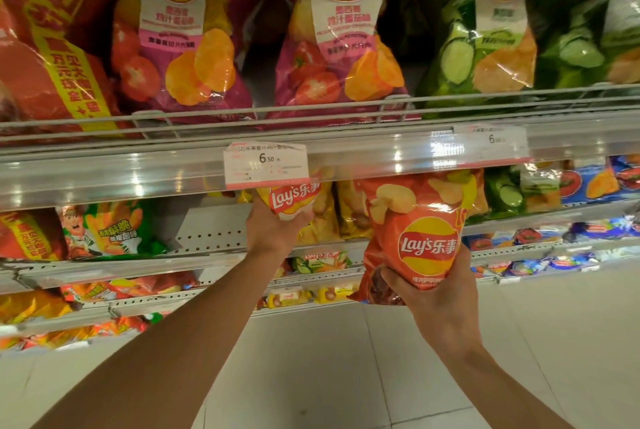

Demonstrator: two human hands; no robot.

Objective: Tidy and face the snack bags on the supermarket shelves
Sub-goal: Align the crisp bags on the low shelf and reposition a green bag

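Red foil caught the light where the right hand point(437, 293) gripped the red Lay's bag point(420, 234) from below, fingers curled up its front and thumb wrapped round its lower left corner. That bag was held in the air, upside down, its top edge reaching just under the shelf rail point(173, 168) and its body in front of the yellow bags on the shelf below that rail. The right forearm rose from the lower right, wrist bent back.

Left of it, the left hand point(277, 226) reached up just under the same rail, directly below the price tag point(266, 164) clipped to the rail. Its fingers were closed round the lower end of a yellow Lay's bag point(294, 198), whose logo faced outward; the rest of that bag leaned back onto the shelf beneath the rail. The left forearm stretched long and straight from the lower left.

Above the rail stood pink tomato bags point(187, 37) and, to their right, green cucumber bags point(485, 44), all facing front behind a wire guard.
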